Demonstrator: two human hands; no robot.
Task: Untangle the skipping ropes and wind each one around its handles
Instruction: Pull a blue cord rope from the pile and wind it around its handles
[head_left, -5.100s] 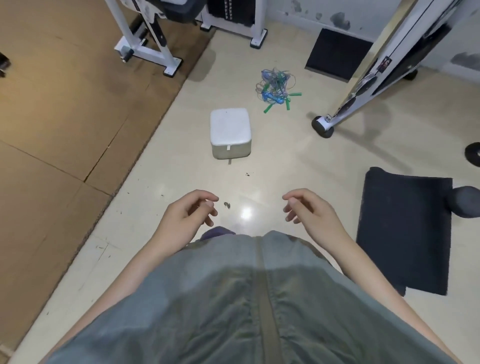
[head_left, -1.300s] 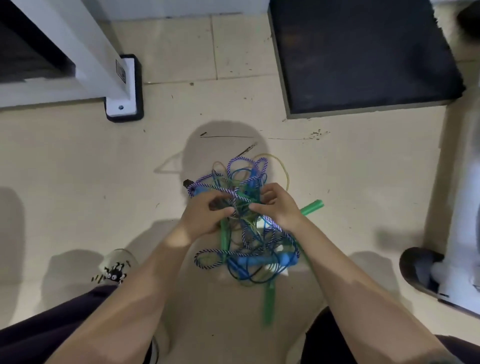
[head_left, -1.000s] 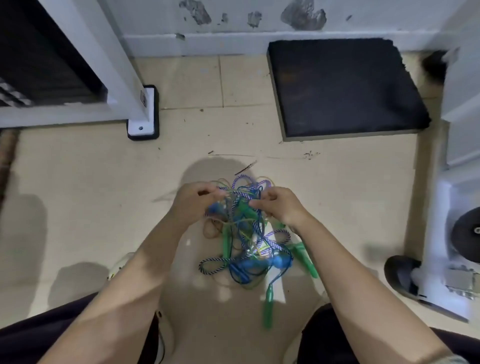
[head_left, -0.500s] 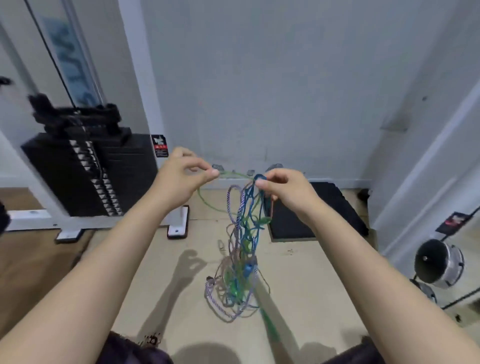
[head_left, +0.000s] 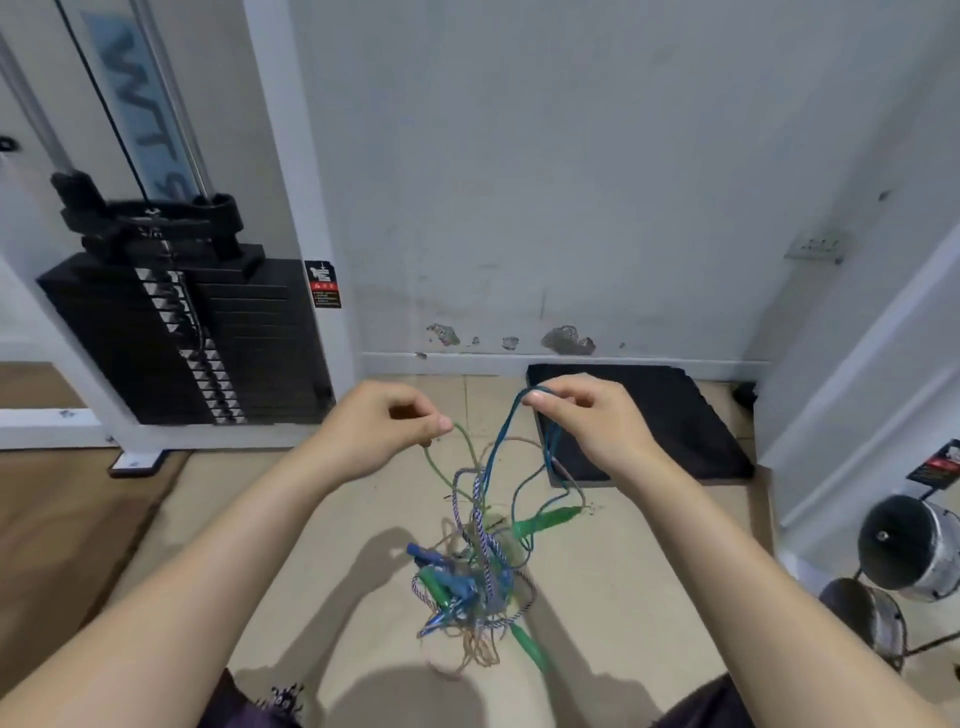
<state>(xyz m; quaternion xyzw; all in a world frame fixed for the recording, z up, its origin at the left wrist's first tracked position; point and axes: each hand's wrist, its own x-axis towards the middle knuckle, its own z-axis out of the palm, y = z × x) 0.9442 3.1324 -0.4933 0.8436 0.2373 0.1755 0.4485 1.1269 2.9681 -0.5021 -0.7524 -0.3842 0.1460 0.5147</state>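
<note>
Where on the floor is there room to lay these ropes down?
Bare tile lies between the wooden floor and the hanging rope tangle. By the black mat and the metal weights it is crowded.

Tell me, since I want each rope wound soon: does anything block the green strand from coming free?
Yes. The green strand pinched by the left hand runs down into the knot, crossed by the blue strand in the right hand.

two hands (head_left: 376, 434) (head_left: 587, 421) — one rope tangle (head_left: 475, 577), one dark mat (head_left: 649, 421).
</note>
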